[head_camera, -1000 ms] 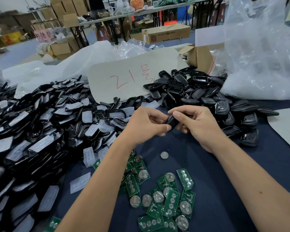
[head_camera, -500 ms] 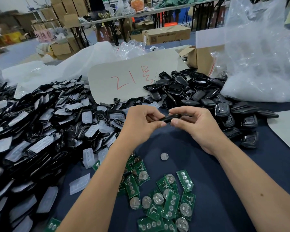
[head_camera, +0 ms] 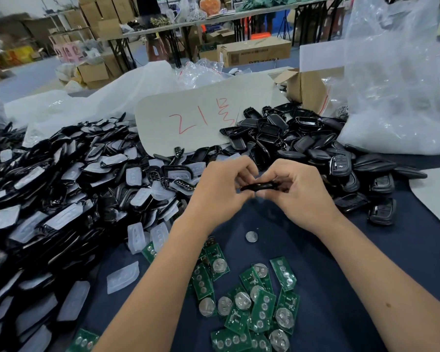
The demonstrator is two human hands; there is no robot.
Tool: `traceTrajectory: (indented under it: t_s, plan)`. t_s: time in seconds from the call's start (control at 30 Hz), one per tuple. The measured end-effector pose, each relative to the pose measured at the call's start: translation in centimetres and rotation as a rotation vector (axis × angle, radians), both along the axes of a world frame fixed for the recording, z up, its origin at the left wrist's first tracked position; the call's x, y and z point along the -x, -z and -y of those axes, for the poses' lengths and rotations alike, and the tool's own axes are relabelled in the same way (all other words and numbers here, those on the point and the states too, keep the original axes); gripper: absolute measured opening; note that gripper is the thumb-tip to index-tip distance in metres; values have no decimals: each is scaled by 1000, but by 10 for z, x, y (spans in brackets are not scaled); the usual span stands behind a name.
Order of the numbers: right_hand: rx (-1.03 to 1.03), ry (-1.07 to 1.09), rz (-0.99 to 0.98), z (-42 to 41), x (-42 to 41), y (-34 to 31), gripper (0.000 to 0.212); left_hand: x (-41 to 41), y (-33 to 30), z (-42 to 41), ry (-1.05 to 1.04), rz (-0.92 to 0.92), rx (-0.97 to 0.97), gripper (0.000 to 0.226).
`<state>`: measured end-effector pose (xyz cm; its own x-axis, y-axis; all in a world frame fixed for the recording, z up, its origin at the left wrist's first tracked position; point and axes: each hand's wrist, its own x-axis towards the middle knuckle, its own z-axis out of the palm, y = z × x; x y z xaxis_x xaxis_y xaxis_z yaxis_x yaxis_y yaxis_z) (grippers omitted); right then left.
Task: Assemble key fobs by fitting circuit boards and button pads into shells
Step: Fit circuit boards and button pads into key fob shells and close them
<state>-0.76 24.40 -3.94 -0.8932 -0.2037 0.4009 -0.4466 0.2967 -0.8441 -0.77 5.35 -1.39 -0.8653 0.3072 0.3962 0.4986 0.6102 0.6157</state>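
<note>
Both hands meet above the middle of the table, fingers curled around one slim black plastic key fob shell (head_camera: 261,186) held edge-on between them. The left hand (head_camera: 222,189) pinches its left end, thumb and fingers folded over it; the right hand (head_camera: 299,191) grips the right end, fingers bent over the top. Whether a board sits inside the shell cannot be told from this angle.

Just below the hands, on the dark blue cloth-covered table (head_camera: 366,262), lies a single silver coin cell (head_camera: 251,236). Nearer the person — under and between the forearms — is a loose scatter of small green circuit boards (head_camera: 257,313), several carrying round silver cells.

To the left of the left hand spreads a large heap of black shell halves mixed with translucent white rubber button pads (head_camera: 69,199); a few pads lie apart on the cloth at its edge. Beyond and to the right of the right hand sits a smaller pile of black fob shells (head_camera: 315,148), some showing button faces.

Behind the hands a pale card with red handwriting (head_camera: 201,120) leans against the piles. Far right stands a bulging clear plastic bag (head_camera: 396,85), with an open brown cardboard box (head_camera: 308,87) just beside it.
</note>
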Motion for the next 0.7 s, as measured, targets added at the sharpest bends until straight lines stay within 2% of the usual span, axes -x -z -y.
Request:
traceTrajectory:
  t_s: [0.1, 0.17, 0.23, 0.27, 0.33, 0.37, 0.5, 0.7]
  plan:
    - [-18, 34, -17, -1, 1, 2, 28, -2, 0, -5, -25, 5, -10, 42]
    - [80, 39, 45, -1, 2, 3, 28, -2, -1, -7, -66, 74, -118, 44]
    - [247, 39, 137, 2, 3, 4, 34, -2, -1, -9, -105, 199, -296, 43]
    - [318, 46, 178, 3, 3, 4, 30, -2, -2, -10, -115, 286, -408, 40]
    - [357, 68, 216, 4, 3, 5, 15, -4, -1, -12, -102, 481, -641, 30]
    - [340, 67, 227, 5, 3, 6, 15, -4, 0, -13, -92, 566, -738, 31]
    - [357, 31, 297, 8, 1, 5, 28, -3, -1, -15, -19, 761, -981, 39]
    - [447, 4, 367, 11, -1, -1, 50, -2, -2, -13, 85, 863, -1092, 41]
